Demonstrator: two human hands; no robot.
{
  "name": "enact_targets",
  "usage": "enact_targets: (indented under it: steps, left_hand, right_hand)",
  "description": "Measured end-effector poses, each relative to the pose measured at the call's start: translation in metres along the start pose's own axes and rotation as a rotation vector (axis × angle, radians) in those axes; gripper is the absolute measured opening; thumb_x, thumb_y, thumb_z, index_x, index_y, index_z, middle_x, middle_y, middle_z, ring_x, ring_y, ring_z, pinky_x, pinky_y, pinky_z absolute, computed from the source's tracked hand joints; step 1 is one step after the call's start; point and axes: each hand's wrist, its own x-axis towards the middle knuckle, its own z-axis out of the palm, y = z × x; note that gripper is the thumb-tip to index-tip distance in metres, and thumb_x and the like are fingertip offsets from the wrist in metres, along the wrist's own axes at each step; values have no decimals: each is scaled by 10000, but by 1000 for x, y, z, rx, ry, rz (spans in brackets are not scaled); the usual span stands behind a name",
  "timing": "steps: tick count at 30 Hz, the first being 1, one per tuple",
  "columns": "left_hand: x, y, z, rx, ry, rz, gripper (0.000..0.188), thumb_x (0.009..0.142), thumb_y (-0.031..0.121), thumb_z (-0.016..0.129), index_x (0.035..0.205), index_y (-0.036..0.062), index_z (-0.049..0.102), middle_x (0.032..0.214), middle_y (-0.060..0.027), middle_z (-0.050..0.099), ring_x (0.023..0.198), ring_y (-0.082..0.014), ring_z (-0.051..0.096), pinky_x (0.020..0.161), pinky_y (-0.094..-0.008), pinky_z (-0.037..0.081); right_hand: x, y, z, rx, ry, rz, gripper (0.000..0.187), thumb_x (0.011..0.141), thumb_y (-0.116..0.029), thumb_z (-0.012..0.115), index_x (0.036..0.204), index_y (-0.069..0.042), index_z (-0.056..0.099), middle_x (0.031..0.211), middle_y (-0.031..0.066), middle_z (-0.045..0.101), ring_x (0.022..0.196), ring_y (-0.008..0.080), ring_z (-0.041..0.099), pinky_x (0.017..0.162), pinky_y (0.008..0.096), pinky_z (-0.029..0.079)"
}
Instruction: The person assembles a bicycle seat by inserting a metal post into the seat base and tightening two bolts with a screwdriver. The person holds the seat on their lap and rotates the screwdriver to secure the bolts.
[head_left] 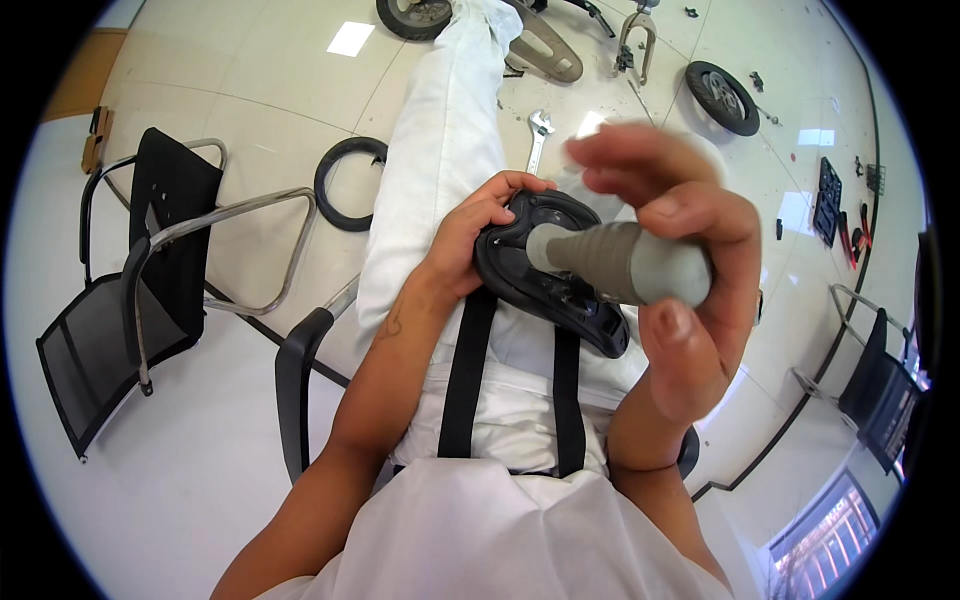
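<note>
- Seated in a chair, white trousers stretched out over the pale tiled floor (200, 480); everything below placed relative to the black bicycle saddle (548, 275).
- Black bicycle saddle resting upside down on the lap, underside and rails facing up, tilted toward the right knee.
- Left hand (478, 235) wrapped over the saddle's left, far edge, fingers curled onto the rim, firmly clasping it.
- Right hand (680, 270) just right of the saddle, closed around a grey tool handle (625, 262); thumb below the handle, index finger lying over it, further fingers lifted and blurred.
- Narrow end of the grey tool handle pointing into the middle of the saddle's underside, touching or nearly touching; exact contact point hard to tell.
- Two black straps (467, 370) running from under the saddle down toward the waist.
- Adjustable wrench (538, 135) on the floor beyond the saddle, beside the outstretched leg.
- Black rubber tyre (345, 185) lying flat on the floor to the far left of the saddle.
- Black mesh chair (150, 260) with a chrome frame well to the left of the saddle.
- Small black wheel (722, 97) on the floor far beyond and right of the saddle, near a metal fork (637, 45).
- Black tool tray (828, 200) well to the right of the saddle.
</note>
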Motion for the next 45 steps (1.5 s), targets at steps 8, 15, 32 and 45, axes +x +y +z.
enact_targets:
  steps: [8,15,32,45]
  left_hand:
    - [0,3,2,79,8,4,457,778,54,393,1221,-23,475,1321,-176,480,1197,-246,517,1053,-357,422]
    - [2,-2,-7,49,-35,-4,456,778,60,396,1219,-23,478,1320,-179,486,1195,-245,519,1050,-355,423]
    - [1,0,-5,56,-34,-12,463,778,67,404,1225,-29,474,1313,-183,486,1193,-248,523,1054,-356,417]
    - [-1,3,3,80,-4,-10,465,781,71,402,1231,-24,469,1290,-179,504,1182,-240,527,1036,-346,430]
  right_hand:
    - [0,-11,1,-616,197,184,379,938,-302,617,1146,4,536,943,113,657,967,167,611,845,272,469]
    - [2,7,-5,-62,71,-10,489,926,-259,595,1293,29,447,1091,169,638,1070,220,591,918,312,446]
    - [0,0,0,71,58,115,503,897,-173,564,1324,33,394,1198,209,582,1126,328,589,943,378,464]
    - [2,4,8,-42,134,77,460,886,-184,625,1263,10,448,1189,215,570,1078,270,583,918,335,450]
